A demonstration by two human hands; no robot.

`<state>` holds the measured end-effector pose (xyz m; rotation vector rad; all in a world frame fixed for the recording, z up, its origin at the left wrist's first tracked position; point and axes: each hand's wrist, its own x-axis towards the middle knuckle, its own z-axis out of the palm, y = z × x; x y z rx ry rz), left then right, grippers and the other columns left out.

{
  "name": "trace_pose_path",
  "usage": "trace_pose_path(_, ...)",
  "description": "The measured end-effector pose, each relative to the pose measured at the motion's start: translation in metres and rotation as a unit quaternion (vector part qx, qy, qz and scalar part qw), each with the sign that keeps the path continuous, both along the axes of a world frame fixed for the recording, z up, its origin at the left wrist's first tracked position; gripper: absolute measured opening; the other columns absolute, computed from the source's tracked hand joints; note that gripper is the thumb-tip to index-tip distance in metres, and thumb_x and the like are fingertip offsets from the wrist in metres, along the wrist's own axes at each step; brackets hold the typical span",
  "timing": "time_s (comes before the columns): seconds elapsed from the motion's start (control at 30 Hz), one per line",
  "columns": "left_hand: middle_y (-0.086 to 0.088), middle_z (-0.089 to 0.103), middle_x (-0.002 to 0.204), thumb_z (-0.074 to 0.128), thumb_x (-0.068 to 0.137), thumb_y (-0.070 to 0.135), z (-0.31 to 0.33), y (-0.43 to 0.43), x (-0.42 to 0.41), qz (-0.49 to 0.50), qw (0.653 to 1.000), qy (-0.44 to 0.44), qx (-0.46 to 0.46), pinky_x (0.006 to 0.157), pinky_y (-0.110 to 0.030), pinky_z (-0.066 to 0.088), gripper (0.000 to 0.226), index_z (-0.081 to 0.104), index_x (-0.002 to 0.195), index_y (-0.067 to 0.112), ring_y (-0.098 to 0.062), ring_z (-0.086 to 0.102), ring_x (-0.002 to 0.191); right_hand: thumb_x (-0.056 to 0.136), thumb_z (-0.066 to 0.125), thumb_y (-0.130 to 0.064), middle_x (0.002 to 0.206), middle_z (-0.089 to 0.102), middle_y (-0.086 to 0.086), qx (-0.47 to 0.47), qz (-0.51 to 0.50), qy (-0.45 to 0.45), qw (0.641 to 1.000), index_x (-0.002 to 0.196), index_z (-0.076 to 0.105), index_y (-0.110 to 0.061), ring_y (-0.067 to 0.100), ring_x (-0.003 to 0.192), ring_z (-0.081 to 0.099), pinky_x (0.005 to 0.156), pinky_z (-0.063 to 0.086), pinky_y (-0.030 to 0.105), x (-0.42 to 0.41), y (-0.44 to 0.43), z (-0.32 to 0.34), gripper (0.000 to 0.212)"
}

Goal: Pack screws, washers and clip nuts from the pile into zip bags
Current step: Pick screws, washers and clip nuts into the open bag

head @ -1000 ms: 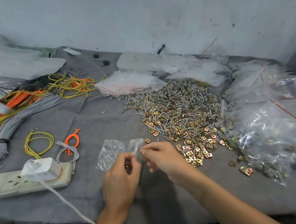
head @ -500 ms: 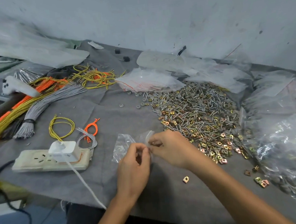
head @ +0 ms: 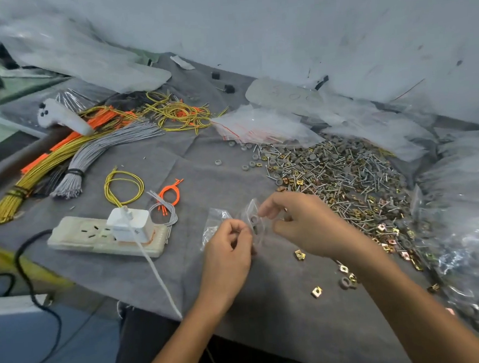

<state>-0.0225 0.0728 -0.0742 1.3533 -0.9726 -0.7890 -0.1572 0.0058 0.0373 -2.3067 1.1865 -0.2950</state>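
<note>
Near the front edge of the grey cloth-covered table (head: pixel 270 315), a small clear plastic zip bag (head: pixel 218 217) is pinched between the curled fingers of the left hand (head: pixel 227 257) and the right hand (head: pixel 306 224). A grey ring washer (head: pixel 254 219) is seen inside it. Beyond, towards the right edge, a pile of silver screws, grey washers and brass clip nuts (head: pixel 346 179) is spread.

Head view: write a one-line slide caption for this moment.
Left hand and right hand hold a clear zip bag beside the pile of screws, washers and clip nuts.

Left hand (head: pixel 226 249) hides part of the zip bag (head: pixel 214 220).
</note>
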Motion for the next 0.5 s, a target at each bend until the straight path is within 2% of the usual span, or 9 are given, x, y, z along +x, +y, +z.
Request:
trace_pose_path(0.1,0.005,0.065,0.059,0.054,0.090,0.029,0.001,0.000,0.000,-0.004,1.000,0.005,0.001,0.054,-0.016,0.043,0.016,0.055,0.077,0.021,-0.006,0.056,0.053,0.092,0.056,-0.007,0.094,0.062,-0.008,0.028,-0.002,-0.013,1.000,0.101,0.068,-0.022,-0.006,0.066,0.051,0.062,0.038,0.010,0.004,0.000,0.000,0.021)
trace_pose_path(0.2,0.006,0.065,0.060,0.054,0.089,0.037,0.001,-0.002,0.000,-0.006,1.000,-0.003,0.013,0.056,-0.019,0.045,0.020,0.056,0.076,0.022,-0.006,0.058,0.056,0.093,0.048,0.003,0.096,0.064,0.003,0.146,-0.048,-0.135,0.979,0.097,0.065,-0.018,0.004,0.066,0.050,0.063,0.043,0.024,0.013,0.002,0.002,0.028)
trace_pose_path(0.27,0.007,0.066,0.060,0.053,0.088,0.040,0.002,-0.004,0.000,-0.008,1.000,0.000,0.030,0.056,-0.017,0.043,0.022,0.056,0.076,0.022,-0.004,0.058,0.055,0.090,0.045,0.009,0.093,0.062,0.002,0.200,-0.070,-0.187,0.959,0.096,0.063,-0.016,0.007,0.067,0.052,0.066,0.045,0.025,0.021,0.003,-0.001,0.032)
trace_pose_path(0.37,0.003,0.065,0.058,0.052,0.083,0.037,0.005,-0.007,0.001,-0.017,0.998,0.035,0.058,0.051,-0.024,0.039,0.019,0.056,0.075,0.020,-0.007,0.051,0.048,0.092,0.046,0.010,0.089,0.060,0.004,0.204,-0.073,-0.179,0.960,0.102,0.062,-0.012,0.016,0.079,0.057,0.081,0.053,0.040,0.030,0.003,-0.012,0.028)
trace_pose_path(0.43,0.000,0.063,0.057,0.052,0.081,0.034,0.009,-0.009,0.004,-0.019,0.994,0.076,0.071,0.049,-0.030,0.034,0.017,0.054,0.071,0.020,-0.010,0.046,0.044,0.096,0.046,0.007,0.097,0.062,0.008,0.187,-0.075,-0.156,0.967,0.102,0.062,-0.014,0.025,0.090,0.064,0.094,0.055,0.050,0.030,0.001,-0.017,0.027)
trace_pose_path(0.5,0.000,0.063,0.056,0.053,0.087,0.029,0.011,-0.011,0.006,-0.013,0.993,0.083,0.081,0.049,-0.029,0.033,0.018,0.053,0.071,0.021,-0.009,0.046,0.043,0.098,0.043,0.005,0.108,0.063,0.012,0.172,-0.078,-0.147,0.971,0.101,0.062,-0.016,0.029,0.101,0.067,0.094,0.056,0.049,0.029,0.000,-0.019,0.029)
